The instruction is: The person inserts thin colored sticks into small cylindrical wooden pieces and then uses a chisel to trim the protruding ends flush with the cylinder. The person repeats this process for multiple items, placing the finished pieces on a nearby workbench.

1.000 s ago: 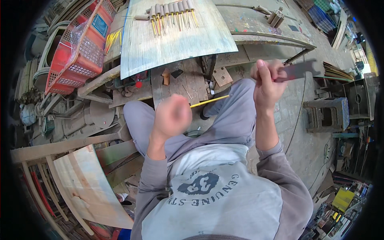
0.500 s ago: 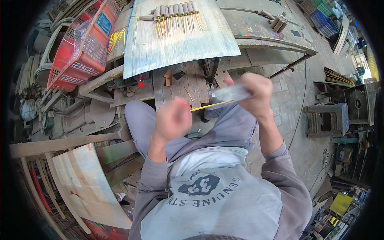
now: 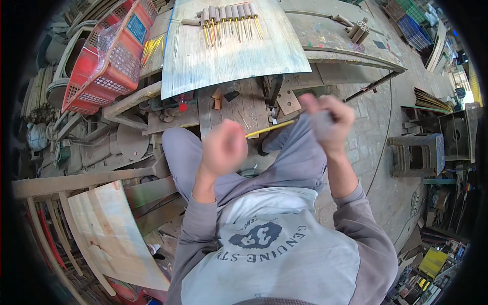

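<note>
My left hand (image 3: 222, 148), blurred by motion, is closed on one end of a thin yellow stick (image 3: 270, 129). The stick points right and slightly upward, above my knees. At its right stands my right hand (image 3: 335, 118), fingers curled and thumb raised, apart from the stick's tip. A grey blur shows in that fist; I cannot make out what it is. Beyond my hands, a row of several grey-brown cylindrical handles (image 3: 235, 12) with thin yellow shafts lies on a pale wood-grain sheet (image 3: 234, 63).
A red plastic crate (image 3: 109, 68) stands at the left, with loose yellow sticks (image 3: 151, 48) beside it. Tied grey-brown tubes (image 3: 359, 32) sit on the workbench (image 3: 325, 35). A dark stool (image 3: 417, 155) is at the right. Below the sheet is a plank surface (image 3: 207, 104) with scraps.
My right hand has moved slightly right and turned; the blurred pale thing that stretched from it toward the left hand no longer shows that way. The yellow stick stays in my left hand.
</note>
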### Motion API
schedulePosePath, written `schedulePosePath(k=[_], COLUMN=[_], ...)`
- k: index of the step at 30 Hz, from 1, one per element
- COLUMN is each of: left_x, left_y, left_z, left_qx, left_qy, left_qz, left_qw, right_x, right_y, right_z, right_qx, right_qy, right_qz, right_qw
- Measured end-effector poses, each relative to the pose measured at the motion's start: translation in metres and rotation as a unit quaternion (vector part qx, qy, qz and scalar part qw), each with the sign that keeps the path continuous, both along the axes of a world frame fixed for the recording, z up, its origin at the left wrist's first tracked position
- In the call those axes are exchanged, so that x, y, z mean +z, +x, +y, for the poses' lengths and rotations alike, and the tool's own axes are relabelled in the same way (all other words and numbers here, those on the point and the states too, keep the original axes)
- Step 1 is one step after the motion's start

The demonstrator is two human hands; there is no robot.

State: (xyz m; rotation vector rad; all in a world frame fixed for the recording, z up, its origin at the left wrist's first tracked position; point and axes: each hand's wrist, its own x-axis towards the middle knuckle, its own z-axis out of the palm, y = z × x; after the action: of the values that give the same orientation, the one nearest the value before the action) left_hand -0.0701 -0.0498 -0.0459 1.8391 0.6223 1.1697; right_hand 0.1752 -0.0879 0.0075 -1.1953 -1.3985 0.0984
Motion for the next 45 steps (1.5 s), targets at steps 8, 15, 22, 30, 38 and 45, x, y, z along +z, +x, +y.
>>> schedulePosePath(k=[8,15,22,30,38,45], left_x=[-0.006,-0.002,0.001,0.000,0.026,0.014], left_y=[0.001,-0.003,-0.002,0.011,0.027,0.038], left_z=[0.002,-0.001,-0.001,0.004,0.002,0.009], left_qx=[0.015,-0.013,-0.020,-0.028,-0.063,-0.065], left_qy=[0.004,-0.020,-0.016,-0.017,-0.081,-0.049], left_qz=[-0.030,0.027,0.021,-0.022,0.045,0.002], left_qw=[0.999,0.999,0.999,0.999,0.994,0.997], right_x=[-0.007,0.006,0.009,0.015,0.008,0.015], right_y=[0.000,0.002,0.003,-0.006,-0.009,-0.003], right_z=[0.004,0.002,-0.002,-0.006,-0.013,-0.012], right_qx=[-0.069,-0.060,-0.030,0.198,0.287,0.326], right_qy=[0.032,0.025,-0.010,-0.136,-0.123,-0.125], right_qz=[0.008,0.022,-0.156,0.325,0.272,0.202], right_qw=[0.997,0.998,0.987,0.914,0.910,0.915])
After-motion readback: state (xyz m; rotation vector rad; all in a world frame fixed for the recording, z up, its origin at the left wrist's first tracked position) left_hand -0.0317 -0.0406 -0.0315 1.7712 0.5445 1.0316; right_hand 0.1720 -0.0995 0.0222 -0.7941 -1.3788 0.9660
